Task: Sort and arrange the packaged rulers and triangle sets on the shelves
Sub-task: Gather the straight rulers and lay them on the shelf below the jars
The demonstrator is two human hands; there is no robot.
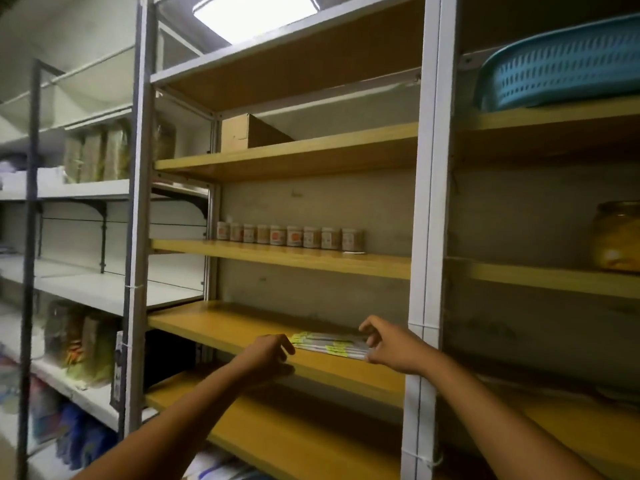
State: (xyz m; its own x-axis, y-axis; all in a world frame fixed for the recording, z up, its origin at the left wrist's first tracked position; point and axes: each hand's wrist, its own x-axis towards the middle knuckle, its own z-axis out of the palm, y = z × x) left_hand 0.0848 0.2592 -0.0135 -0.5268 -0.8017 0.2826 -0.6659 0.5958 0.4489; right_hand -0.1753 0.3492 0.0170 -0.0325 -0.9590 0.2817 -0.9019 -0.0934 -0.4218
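A flat stack of packaged rulers (330,344) with yellow labels lies on a yellow wooden shelf (221,327), near its front edge and right of the middle. My right hand (388,344) is at the stack's right end, thumb and fingers pinching it. My left hand (268,353) sits at the stack's left end, fingers curled over the shelf's front edge and touching the packages. Whether the left hand grips them is unclear.
Several small jars (291,236) line the shelf above. A cardboard box (242,132) stands higher up. A blue basket (561,64) and a glass jar (616,237) sit in the right bay. A white upright post (426,237) stands just right of my right hand. Packaged goods fill the left shelves.
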